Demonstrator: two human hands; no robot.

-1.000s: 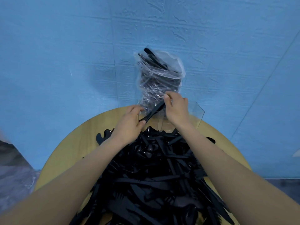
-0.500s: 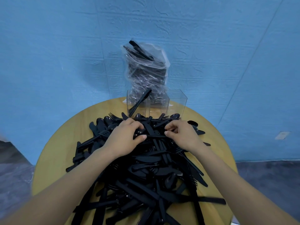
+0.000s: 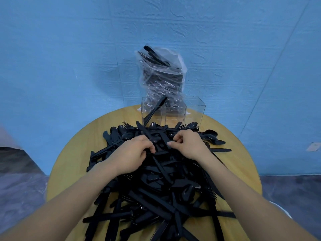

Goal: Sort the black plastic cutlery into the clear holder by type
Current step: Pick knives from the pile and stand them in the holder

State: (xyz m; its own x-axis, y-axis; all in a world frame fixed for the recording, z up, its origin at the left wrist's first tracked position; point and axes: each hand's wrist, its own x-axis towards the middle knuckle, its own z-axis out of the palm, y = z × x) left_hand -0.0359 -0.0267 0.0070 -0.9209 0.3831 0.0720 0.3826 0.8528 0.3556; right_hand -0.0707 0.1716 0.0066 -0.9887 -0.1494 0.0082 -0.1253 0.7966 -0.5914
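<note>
Round and pale, the wooden bench (image 3: 73, 164) fills the lower view, with grey floor at its sides and a blue textured wall (image 3: 69, 49) behind. Nearest the camera sprawls a heap of black plastic cutlery (image 3: 156, 197) (knives, forks and spoons all tangled together), covering most of the bench top. Two bare forearms reach over it from below. At the far part of the heap the left hand (image 3: 132, 153) rests knuckles-up, its fingers curled down into the pieces; which piece it has hold of cannot be told. Just beside it the right hand (image 3: 188, 144) is also curled, its thumb and fingertips pinching a black piece on top of the heap. Beyond the hands stands the clear three-compartment holder (image 3: 194, 112) at the bench's far edge; one black plastic knife (image 3: 156, 110) leans tilted in its left compartment. Behind the holder, against the wall, rises a crumpled clear plastic bag of black cutlery (image 3: 161, 75).
</note>
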